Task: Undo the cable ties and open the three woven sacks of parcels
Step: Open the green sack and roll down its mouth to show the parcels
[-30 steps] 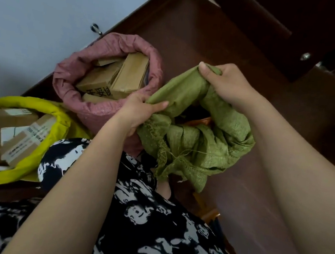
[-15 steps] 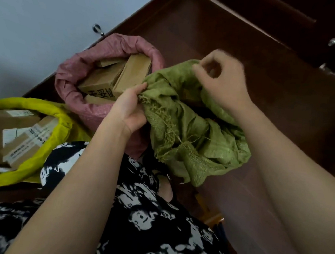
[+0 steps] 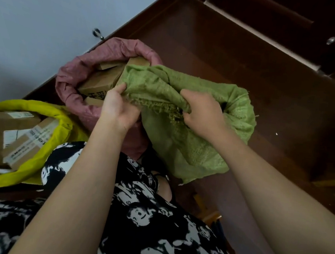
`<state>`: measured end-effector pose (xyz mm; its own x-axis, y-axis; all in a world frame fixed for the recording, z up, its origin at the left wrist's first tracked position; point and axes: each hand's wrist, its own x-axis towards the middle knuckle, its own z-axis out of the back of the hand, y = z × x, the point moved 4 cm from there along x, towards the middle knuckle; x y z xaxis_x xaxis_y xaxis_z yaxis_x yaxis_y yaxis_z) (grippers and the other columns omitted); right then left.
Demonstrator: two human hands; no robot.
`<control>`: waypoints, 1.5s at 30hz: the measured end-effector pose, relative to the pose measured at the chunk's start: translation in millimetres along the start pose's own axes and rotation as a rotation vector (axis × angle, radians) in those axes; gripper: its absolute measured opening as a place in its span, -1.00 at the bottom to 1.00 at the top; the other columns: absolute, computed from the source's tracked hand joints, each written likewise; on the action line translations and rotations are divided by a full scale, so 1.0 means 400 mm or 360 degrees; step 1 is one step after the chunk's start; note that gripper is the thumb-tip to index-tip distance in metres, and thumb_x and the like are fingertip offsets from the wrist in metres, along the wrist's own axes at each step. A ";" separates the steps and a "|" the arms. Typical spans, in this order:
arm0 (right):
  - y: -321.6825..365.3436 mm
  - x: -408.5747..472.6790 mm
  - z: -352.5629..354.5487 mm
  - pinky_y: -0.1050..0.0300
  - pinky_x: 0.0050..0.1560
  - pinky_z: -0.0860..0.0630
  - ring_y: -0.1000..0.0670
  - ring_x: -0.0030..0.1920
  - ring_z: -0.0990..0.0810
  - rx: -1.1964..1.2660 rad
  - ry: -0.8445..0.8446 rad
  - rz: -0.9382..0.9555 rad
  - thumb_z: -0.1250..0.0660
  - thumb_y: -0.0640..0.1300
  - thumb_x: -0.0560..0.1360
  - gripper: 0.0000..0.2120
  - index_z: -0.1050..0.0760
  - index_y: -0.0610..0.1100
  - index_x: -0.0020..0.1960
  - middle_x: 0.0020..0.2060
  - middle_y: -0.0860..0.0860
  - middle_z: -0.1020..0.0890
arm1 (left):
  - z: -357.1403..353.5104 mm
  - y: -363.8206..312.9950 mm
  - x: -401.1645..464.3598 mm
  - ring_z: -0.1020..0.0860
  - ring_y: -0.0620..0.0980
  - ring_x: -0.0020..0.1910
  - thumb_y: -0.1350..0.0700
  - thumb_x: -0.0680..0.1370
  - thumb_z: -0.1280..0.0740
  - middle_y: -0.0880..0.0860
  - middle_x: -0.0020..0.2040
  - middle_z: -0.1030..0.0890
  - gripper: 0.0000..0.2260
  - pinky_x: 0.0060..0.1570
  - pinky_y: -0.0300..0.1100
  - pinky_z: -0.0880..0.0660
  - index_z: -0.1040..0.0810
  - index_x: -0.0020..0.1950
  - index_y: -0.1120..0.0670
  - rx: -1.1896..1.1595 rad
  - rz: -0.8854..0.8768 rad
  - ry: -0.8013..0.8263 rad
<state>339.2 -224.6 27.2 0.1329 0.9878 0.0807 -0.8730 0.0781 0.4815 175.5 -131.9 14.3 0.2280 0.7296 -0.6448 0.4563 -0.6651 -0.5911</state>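
Observation:
Three woven sacks stand on the dark wooden floor. The green sack (image 3: 193,145) is in the middle, its frayed mouth bunched and folded over. My left hand (image 3: 117,108) grips the near left edge of that mouth. My right hand (image 3: 202,111) grips the frayed rim further right, fingers curled into the fabric. The pink sack (image 3: 78,90) behind and to the left is open with its rim rolled down, showing cardboard parcels (image 3: 99,84). At the left edge the yellow sack (image 3: 61,125) is open too, holding labelled boxes (image 3: 17,138). No cable tie is visible.
A pale wall (image 3: 50,15) runs behind the sacks, with a small metal knob (image 3: 97,33) on it. Dark wooden furniture (image 3: 293,22) with a round metal fitting stands at the upper right. My black-and-white patterned clothing (image 3: 134,215) fills the bottom of the view.
My right hand came down from the far top of the green sack to its near frayed rim. The sack's mouth has been pulled over towards the pink sack, and my left hand has regripped the edge.

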 end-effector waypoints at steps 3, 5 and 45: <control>0.009 -0.013 -0.004 0.00 -0.34 -0.49 -0.15 -0.23 -0.54 -0.0169 -0.0057 0.0063 -0.35 -0.33 0.38 -0.76 -0.30 -0.11 -0.18 -0.30 0.00 -0.45 | -0.003 0.034 -0.046 -0.57 0.10 0.15 -0.32 0.39 -0.37 0.07 0.19 -0.61 -0.40 0.15 0.03 -0.49 -0.51 0.29 0.01 0.0691 0.0134 -0.0102; 0.025 -0.017 -0.001 -0.02 -0.35 -0.49 -0.17 -0.21 -0.55 -0.0226 -0.0043 0.0167 -0.32 -0.35 0.38 -0.80 -0.38 -0.12 -0.12 -0.24 -0.02 -0.49 | -0.010 0.077 -0.074 -0.55 0.13 0.12 -0.35 0.27 -0.45 0.08 0.16 -0.60 -0.34 -0.01 -0.01 -0.55 -0.54 0.24 0.00 0.0849 0.0347 -0.0095; -0.234 -0.198 0.025 -0.21 0.11 -0.54 -0.22 0.07 -0.61 0.2926 -0.1014 -0.2143 -0.20 -0.14 0.47 -0.66 -0.52 -0.18 0.20 0.10 -0.18 -0.60 | 0.014 0.098 -0.060 -0.51 0.31 0.13 0.19 0.61 -0.08 0.30 0.20 -0.50 -0.68 0.08 0.27 -0.49 -0.46 0.29 0.22 -0.0352 0.0026 -0.0324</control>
<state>414.9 -311.5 -15.4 0.4361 0.3340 -0.8356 0.8987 -0.1150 0.4231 183.2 -176.5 3.9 0.0699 0.6574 -0.7503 0.6352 -0.6093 -0.4747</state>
